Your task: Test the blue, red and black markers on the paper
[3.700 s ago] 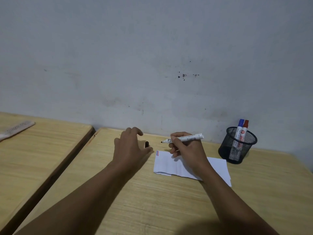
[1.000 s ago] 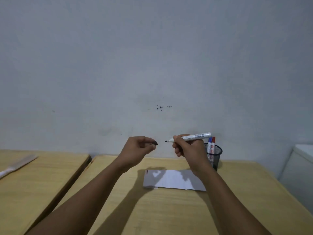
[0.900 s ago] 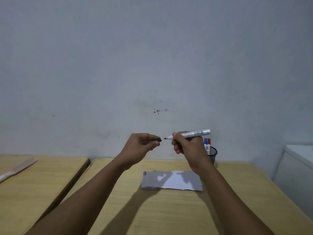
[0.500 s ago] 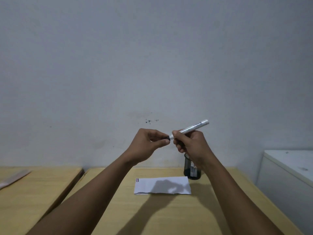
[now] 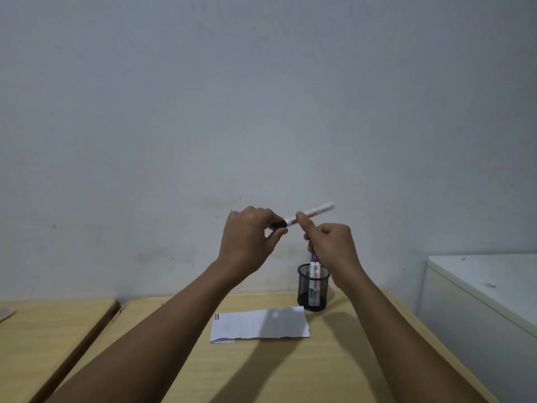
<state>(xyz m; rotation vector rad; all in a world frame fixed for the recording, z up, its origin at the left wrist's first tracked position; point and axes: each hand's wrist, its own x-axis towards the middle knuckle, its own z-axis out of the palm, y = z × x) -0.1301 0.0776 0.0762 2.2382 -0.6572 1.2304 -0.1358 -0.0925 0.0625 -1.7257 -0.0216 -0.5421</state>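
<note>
Head view shows both hands raised above the counter (image 5: 261, 370), meeting at one white-barrelled marker (image 5: 315, 212) held in the air in front of the pale wall (image 5: 261, 97). The left hand (image 5: 247, 242) has its grip closed tight on the black cap (image 5: 279, 225) at the marker's lower left end, thumb beneath and fingers curled over the top; whether the cap is fully seated on the barrel cannot be told. The right hand (image 5: 329, 245) has its grip pinched on the barrel just to the right of the cap, and the barrel runs up and to the right from that grip, tilted, its far end free. Below the right grip stands a black mesh cup (image 5: 313, 289) on the counter, with the blue marker (image 5: 313, 261) upright in it, its top partly hidden by the right hand; a second marker beside it is too hidden to name its colour. Below both grips, well apart from them, the paper (image 5: 258, 325) lies flat on the counter, just in front of the cup, with short coloured strokes at its left edge. A white cabinet (image 5: 482, 289) stands off to the right of the right grip.
</note>
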